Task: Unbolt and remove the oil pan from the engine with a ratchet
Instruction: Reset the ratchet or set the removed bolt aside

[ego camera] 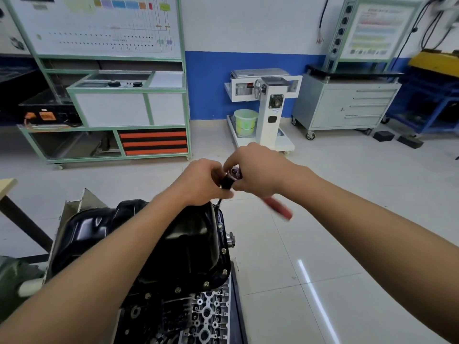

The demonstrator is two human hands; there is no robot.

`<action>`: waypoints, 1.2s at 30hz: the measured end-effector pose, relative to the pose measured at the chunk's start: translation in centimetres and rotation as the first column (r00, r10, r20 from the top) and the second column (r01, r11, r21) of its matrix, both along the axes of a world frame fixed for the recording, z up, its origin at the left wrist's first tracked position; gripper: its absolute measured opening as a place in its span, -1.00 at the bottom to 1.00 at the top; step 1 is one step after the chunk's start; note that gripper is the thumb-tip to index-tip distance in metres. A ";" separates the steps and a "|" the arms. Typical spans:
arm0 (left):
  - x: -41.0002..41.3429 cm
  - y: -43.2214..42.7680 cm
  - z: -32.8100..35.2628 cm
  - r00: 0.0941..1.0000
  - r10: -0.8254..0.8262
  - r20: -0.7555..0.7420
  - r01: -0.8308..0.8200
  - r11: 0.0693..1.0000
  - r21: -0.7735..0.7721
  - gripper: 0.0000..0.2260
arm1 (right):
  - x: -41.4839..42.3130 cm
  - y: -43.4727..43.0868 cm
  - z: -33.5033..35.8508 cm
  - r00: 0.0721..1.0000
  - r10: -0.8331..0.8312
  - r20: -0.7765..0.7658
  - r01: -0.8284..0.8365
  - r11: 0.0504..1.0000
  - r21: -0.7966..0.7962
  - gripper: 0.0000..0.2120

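The black oil pan [188,234] sits bolted on top of the upturned engine [198,316] at the bottom centre, with several bolts along its right flange. A ratchet [234,173] with a red handle [278,208] stands on an extension [219,201] whose lower end meets the pan's far right corner. My left hand [201,181] grips the black upper part of the extension. My right hand [258,170] holds the ratchet at its head; the red handle sticks out blurred below my wrist.
A green-framed training bench [109,105] stands at the left, a white engine stand [265,105] with a green bucket [245,121] at the back centre, a grey drawer cabinet [347,105] at the right. A wooden table corner [7,187] juts in at the left. Tiled floor lies to the right.
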State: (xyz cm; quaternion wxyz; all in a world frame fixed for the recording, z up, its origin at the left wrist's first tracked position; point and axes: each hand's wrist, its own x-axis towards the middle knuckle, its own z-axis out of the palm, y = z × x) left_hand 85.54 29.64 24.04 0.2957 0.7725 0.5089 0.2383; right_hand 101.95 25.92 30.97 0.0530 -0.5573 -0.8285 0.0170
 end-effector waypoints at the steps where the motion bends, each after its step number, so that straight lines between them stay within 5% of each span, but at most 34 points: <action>1: -0.5 0.7 0.4 0.992 -0.077 -0.098 0.068 0.993 -0.094 -0.77 | 0.1 -0.1 0.0 0.997 0.043 0.068 -0.046 0.998 0.042 -0.68; 6: -0.5 3.8 0.7 0.870 -0.282 -0.404 0.139 0.927 -0.348 -0.77 | 0.7 0.2 -0.6 0.974 0.117 0.193 -0.139 0.985 0.105 -0.60; 13: 3.4 6.6 -1.7 0.544 -0.506 -0.669 0.173 0.848 -0.500 -0.74 | 2.3 0.7 -0.1 0.984 -0.117 -0.138 0.141 0.974 0.177 -0.78; 25: 4.4 8.1 -4.3 0.493 -0.358 -0.793 0.210 0.934 -0.290 -0.76 | 5.1 0.7 -3.2 0.911 -0.304 -0.280 0.342 0.934 0.101 -0.86; 36: 4.3 9.1 -4.9 0.273 -0.461 -0.844 0.497 0.819 -0.286 -0.80 | 5.7 0.0 -4.8 0.869 -0.383 -0.313 0.410 0.912 0.024 -0.85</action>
